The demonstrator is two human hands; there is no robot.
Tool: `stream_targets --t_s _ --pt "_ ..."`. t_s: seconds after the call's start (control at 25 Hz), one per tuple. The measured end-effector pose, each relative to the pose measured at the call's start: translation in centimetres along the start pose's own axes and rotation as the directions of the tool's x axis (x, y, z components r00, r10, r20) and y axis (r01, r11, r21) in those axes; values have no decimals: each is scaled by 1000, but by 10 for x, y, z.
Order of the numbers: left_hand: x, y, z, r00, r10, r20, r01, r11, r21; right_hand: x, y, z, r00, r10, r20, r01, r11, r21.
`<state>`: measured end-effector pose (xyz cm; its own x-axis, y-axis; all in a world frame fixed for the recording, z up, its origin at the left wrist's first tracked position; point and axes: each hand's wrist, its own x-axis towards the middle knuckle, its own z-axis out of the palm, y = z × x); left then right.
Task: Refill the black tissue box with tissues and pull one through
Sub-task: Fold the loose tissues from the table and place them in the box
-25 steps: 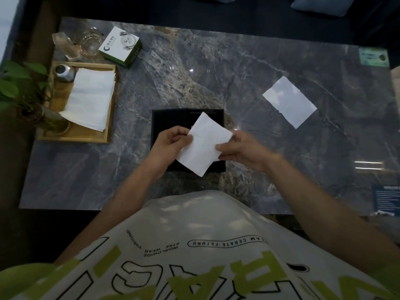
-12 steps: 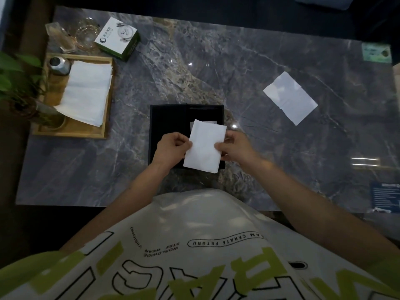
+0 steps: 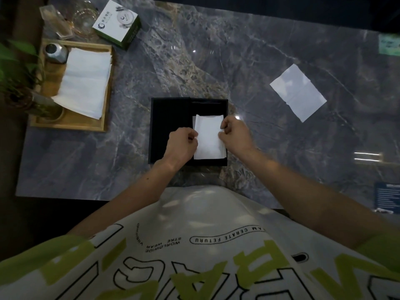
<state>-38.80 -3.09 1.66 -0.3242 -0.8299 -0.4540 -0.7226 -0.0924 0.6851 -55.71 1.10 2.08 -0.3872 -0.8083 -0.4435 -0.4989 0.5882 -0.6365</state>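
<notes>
The black tissue box (image 3: 168, 118) lies open on the marble table, near the front edge. A folded white tissue (image 3: 208, 137) sits over the box's right half, lined up with its walls. My left hand (image 3: 183, 144) pinches the tissue's left edge and my right hand (image 3: 234, 135) pinches its right edge. A sliver of another white tissue shows just under its top edge. A stack of white tissues (image 3: 84, 81) rests on the wooden tray (image 3: 71, 126) at the left. One loose tissue (image 3: 297, 92) lies flat on the table to the right.
A green-and-white carton (image 3: 116, 23) and glassware (image 3: 83, 17) stand at the back left. A metal tin (image 3: 55, 51) sits on the tray, and a plant in a glass vase (image 3: 28, 98) at the left edge. A green card (image 3: 388, 44) lies far right.
Both hands have carried the tissue forward and down from mid-air onto the right half of the box, turning it from tilted to square with the box walls.
</notes>
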Motion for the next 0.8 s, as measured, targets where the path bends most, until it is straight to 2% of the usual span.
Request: stream_targets --t_s 0.2,0.44,0.6,0.8 --pt "8 15 3 990 14 138 -30 993 117 12 -1 7 991 -18 131 46 975 -219" --pt "23 28 10 944 -86 318 -4 962 271 18 -11 14 966 24 259 74 929 -362" --pt "32 26 10 939 -103 329 0 954 299 26 -18 15 942 67 328 68 920 -385" --pt "32 21 13 973 -35 229 -17 975 222 29 -9 17 953 -4 304 106 941 -320"
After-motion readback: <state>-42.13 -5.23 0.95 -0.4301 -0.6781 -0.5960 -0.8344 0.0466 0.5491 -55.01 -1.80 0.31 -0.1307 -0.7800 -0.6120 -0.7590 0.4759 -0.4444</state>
